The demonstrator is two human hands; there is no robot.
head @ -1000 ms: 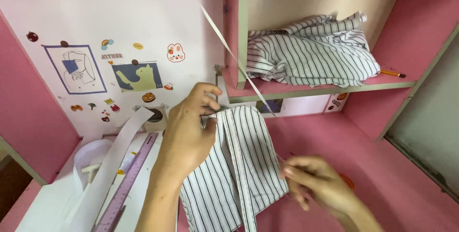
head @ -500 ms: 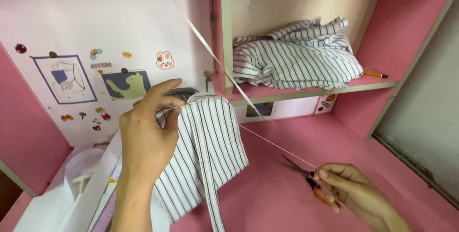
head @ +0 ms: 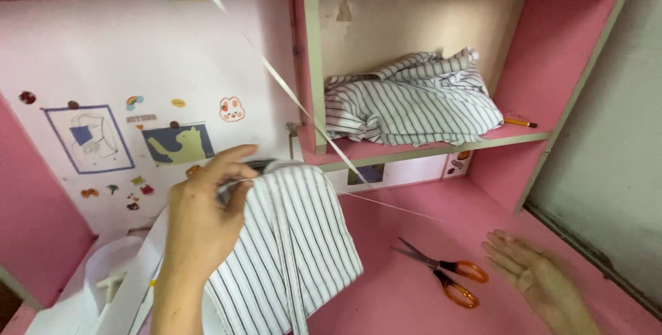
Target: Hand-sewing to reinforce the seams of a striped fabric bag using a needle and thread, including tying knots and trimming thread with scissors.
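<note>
Head view: the right hand (head: 534,280) lies flat on the pink desk (head: 414,307), fingers spread and holding nothing. Just to its left, apart from the fingertips, rest the orange-handled scissors (head: 441,271), handles toward that hand, blades pointing away to the left. The left hand (head: 203,214) is farther from them, its fingers pinched shut on the gathered top of a striped cloth (head: 289,245) that hangs from its grip. Beyond, more striped fabric (head: 407,107) sits heaped on the shelf (head: 427,150).
</note>
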